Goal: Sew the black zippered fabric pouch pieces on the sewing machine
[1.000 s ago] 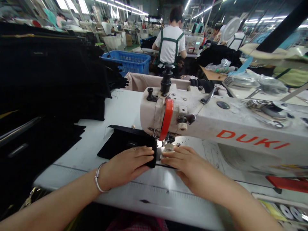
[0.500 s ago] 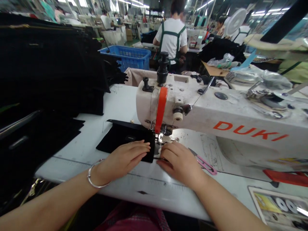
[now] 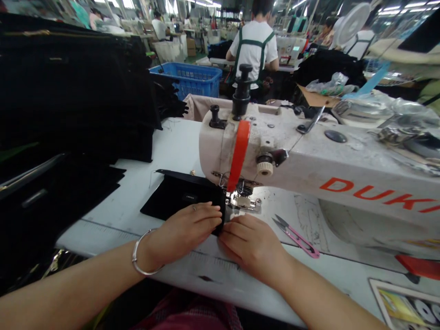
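Two bare hands at the sewing table [image 3: 178,142], both near its front edge. Black piece [image 3: 172,201], with a small label [image 3: 190,197], lies flat left of the sewing machine's [image 3: 295,146] presser foot [image 3: 244,202]; its right edge is just beside the foot. Long axis runs left to right, roughly parallel to the table's front edge.

Left hand [image 3: 187,229]: laid flat, fingers extended and close together, over the piece's front right part. Most of the piece extends beyond and to the left of these fingers. Right hand [image 3: 256,247]: fingers curled, at the front right corner; whether it pinches the edge, cannot tell. Left hand covers more of the piece; right is nearer the foot.

Pink-handled snips [image 3: 302,240] rest right of the right hand, apart from it. Black pile [image 3: 85,101] stands along the table's left edge.
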`<action>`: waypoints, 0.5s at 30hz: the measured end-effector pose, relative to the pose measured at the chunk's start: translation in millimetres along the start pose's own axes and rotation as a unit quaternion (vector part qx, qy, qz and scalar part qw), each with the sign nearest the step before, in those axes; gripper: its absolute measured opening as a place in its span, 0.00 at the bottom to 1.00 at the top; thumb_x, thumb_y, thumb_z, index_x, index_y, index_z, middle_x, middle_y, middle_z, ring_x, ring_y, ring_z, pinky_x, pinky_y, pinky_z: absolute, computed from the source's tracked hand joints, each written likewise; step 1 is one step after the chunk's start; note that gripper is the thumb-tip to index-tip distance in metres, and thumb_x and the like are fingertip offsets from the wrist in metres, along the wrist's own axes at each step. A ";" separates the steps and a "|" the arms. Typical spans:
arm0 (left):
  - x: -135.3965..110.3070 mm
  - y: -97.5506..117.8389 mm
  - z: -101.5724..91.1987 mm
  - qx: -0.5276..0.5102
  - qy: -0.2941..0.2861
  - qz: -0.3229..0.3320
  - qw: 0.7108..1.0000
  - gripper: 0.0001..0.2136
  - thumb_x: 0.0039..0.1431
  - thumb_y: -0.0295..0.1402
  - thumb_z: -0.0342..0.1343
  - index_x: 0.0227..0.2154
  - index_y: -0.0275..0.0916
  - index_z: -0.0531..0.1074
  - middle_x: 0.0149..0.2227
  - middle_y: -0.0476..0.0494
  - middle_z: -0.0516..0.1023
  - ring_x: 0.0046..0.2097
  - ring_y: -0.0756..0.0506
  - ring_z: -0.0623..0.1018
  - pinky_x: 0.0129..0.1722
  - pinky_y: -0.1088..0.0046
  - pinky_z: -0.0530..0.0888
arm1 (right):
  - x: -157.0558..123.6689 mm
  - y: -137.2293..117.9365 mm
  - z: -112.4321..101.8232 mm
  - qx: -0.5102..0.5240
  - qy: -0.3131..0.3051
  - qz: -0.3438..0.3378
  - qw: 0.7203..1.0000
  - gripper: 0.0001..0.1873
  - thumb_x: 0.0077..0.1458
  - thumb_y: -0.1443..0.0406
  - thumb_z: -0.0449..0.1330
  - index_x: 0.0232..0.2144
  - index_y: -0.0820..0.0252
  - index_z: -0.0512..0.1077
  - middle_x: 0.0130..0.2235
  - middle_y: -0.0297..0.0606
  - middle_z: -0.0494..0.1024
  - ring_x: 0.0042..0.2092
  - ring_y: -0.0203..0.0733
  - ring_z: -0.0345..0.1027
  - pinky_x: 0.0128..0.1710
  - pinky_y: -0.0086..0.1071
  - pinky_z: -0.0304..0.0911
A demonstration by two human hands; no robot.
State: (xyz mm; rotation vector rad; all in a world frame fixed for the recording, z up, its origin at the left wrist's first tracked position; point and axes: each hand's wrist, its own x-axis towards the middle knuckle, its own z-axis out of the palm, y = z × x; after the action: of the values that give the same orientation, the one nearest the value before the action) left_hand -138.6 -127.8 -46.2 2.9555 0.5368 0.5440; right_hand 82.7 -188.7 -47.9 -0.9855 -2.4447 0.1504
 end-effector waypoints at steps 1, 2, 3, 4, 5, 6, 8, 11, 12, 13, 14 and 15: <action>0.3 -0.4 0.8 0.013 -0.013 0.017 1.000 0.12 0.67 0.23 0.48 0.50 0.32 0.70 0.54 0.40 0.75 0.59 0.44 0.71 0.63 0.62 0.69 | -0.4 -1.1 -1.7 0.004 0.000 0.004 1.000 0.09 0.66 0.69 0.53 0.38 0.60 0.74 0.36 0.38 0.77 0.40 0.40 0.68 0.41 0.36 0.67; 0.9 -1.1 1.2 0.022 -0.022 0.030 0.999 0.12 0.67 0.23 0.48 0.50 0.32 0.70 0.54 0.40 0.75 0.59 0.44 0.71 0.63 0.62 0.68 | -0.6 -1.9 -2.8 0.009 0.001 0.007 1.000 0.10 0.66 0.68 0.53 0.38 0.60 0.75 0.35 0.38 0.77 0.40 0.40 0.69 0.41 0.36 0.67; 1.6 -2.0 1.3 0.025 -0.025 0.041 0.999 0.12 0.67 0.22 0.48 0.50 0.32 0.70 0.54 0.40 0.75 0.59 0.44 0.71 0.63 0.62 0.67 | -0.4 -2.3 -3.2 0.014 0.002 0.010 1.000 0.10 0.66 0.68 0.53 0.38 0.59 0.75 0.35 0.38 0.77 0.40 0.40 0.69 0.41 0.36 0.67; 2.5 -3.3 1.1 0.025 -0.024 0.048 0.998 0.12 0.66 0.22 0.47 0.50 0.32 0.70 0.53 0.40 0.75 0.58 0.44 0.71 0.63 0.62 0.67 | 0.2 -2.5 -3.0 0.019 0.002 0.014 1.000 0.10 0.66 0.68 0.53 0.38 0.60 0.75 0.35 0.38 0.78 0.40 0.40 0.69 0.41 0.35 0.67; 3.2 -4.8 0.9 0.021 -0.025 0.052 0.998 0.13 0.66 0.22 0.47 0.50 0.32 0.70 0.53 0.40 0.76 0.58 0.44 0.72 0.63 0.62 0.67 | 1.2 -2.3 -2.3 0.024 0.000 0.017 1.000 0.10 0.66 0.68 0.53 0.38 0.60 0.75 0.36 0.38 0.78 0.40 0.40 0.69 0.41 0.36 0.67; 3.9 -6.4 0.7 0.016 -0.026 0.051 0.998 0.13 0.66 0.21 0.48 0.50 0.33 0.70 0.52 0.41 0.76 0.59 0.45 0.71 0.63 0.62 0.67 | 2.4 -2.0 -1.6 0.028 -0.003 0.020 0.999 0.09 0.66 0.69 0.53 0.38 0.60 0.75 0.36 0.38 0.78 0.41 0.40 0.69 0.41 0.36 0.67; 4.4 -9.5 0.5 0.008 -0.025 0.049 0.998 0.14 0.65 0.21 0.48 0.51 0.34 0.70 0.52 0.41 0.76 0.59 0.45 0.71 0.64 0.61 0.66 | 4.7 -1.0 -2.6 0.036 -0.013 0.025 0.999 0.09 0.65 0.69 0.53 0.40 0.61 0.74 0.38 0.39 0.78 0.41 0.41 0.69 0.43 0.37 0.67; 3.0 -11.3 -0.5 -0.006 -0.022 0.025 0.999 0.12 0.65 0.21 0.49 0.49 0.35 0.70 0.51 0.41 0.76 0.57 0.44 0.72 0.61 0.61 0.68 | 0.7 1.2 -16.6 0.030 -0.024 0.047 0.998 0.09 0.65 0.68 0.53 0.41 0.59 0.74 0.40 0.37 0.78 0.42 0.42 0.69 0.44 0.38 0.67; 2.0 -10.9 -1.4 -0.017 -0.019 0.005 1.000 0.12 0.65 0.21 0.48 0.47 0.35 0.70 0.50 0.41 0.76 0.55 0.44 0.73 0.60 0.62 0.69 | -4.7 2.4 -24.9 0.013 -0.024 0.075 0.997 0.09 0.65 0.67 0.53 0.41 0.58 0.74 0.40 0.38 0.78 0.42 0.43 0.69 0.44 0.39 0.67; 0.9 -10.0 -2.6 -0.031 -0.020 -0.020 0.999 0.11 0.65 0.21 0.47 0.46 0.35 0.71 0.50 0.41 0.75 0.54 0.45 0.73 0.58 0.64 0.70 | -12.7 4.0 -34.3 -0.017 -0.021 0.116 0.993 0.09 0.65 0.66 0.54 0.40 0.57 0.74 0.41 0.38 0.77 0.42 0.45 0.69 0.43 0.40 0.67; 0.0 -8.9 -4.1 -0.044 -0.023 -0.043 0.998 0.12 0.65 0.21 0.45 0.44 0.36 0.71 0.51 0.42 0.75 0.53 0.45 0.73 0.57 0.66 0.71 | -23.1 6.1 -43.7 -0.058 -0.019 0.166 0.984 0.09 0.65 0.65 0.54 0.41 0.57 0.74 0.41 0.40 0.76 0.42 0.47 0.69 0.43 0.42 0.67; -0.6 -7.5 -5.7 -0.054 -0.024 -0.060 0.996 0.13 0.65 0.21 0.44 0.43 0.37 0.72 0.52 0.42 0.74 0.53 0.45 0.73 0.55 0.67 0.72 | -35.4 8.6 -52.3 -0.109 -0.025 0.218 0.969 0.09 0.64 0.63 0.54 0.41 0.58 0.73 0.42 0.43 0.76 0.42 0.49 0.69 0.42 0.43 0.67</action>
State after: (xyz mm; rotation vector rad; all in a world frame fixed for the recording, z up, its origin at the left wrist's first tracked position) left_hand -143.7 -120.8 -42.3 2.8043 0.6518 0.4720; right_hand 135.3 -210.6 -19.0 -1.6281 -2.2863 0.0544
